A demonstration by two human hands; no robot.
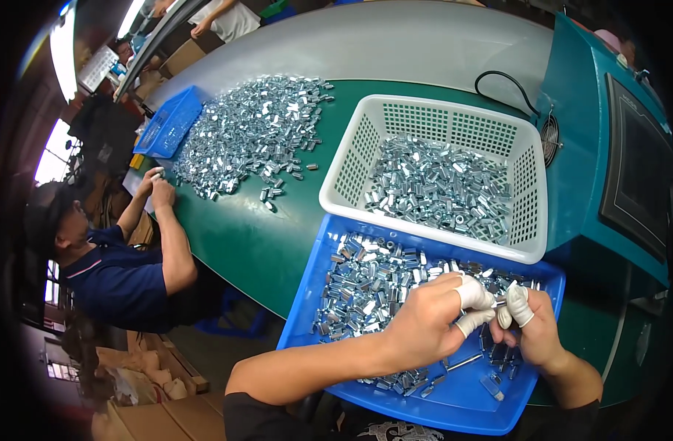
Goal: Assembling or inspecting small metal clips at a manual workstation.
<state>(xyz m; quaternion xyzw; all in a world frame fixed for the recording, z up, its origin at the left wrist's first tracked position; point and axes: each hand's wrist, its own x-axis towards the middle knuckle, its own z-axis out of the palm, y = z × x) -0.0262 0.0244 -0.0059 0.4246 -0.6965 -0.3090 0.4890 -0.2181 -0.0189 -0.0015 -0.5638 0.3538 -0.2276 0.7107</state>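
Over the blue tray [307, 323], at its 3 o'clock side, both hands meet. Left hand [424, 323] and right hand [535, 331] press capped fingertips [474, 294] onto one small metal part [500, 302], its long axis running 9 to 3 o'clock. Both forearms rise from 6 o'clock, wrists bent inward.

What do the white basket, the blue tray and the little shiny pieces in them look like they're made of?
White lattice basket: likely moulded plastic, matt, with perforated walls. Blue shallow tray: likely plastic too, smooth with a slight sheen. Small silvery hexagonal pieces: metal by their look, bright and mirror-like, perhaps plated steel; glints show on the facets.
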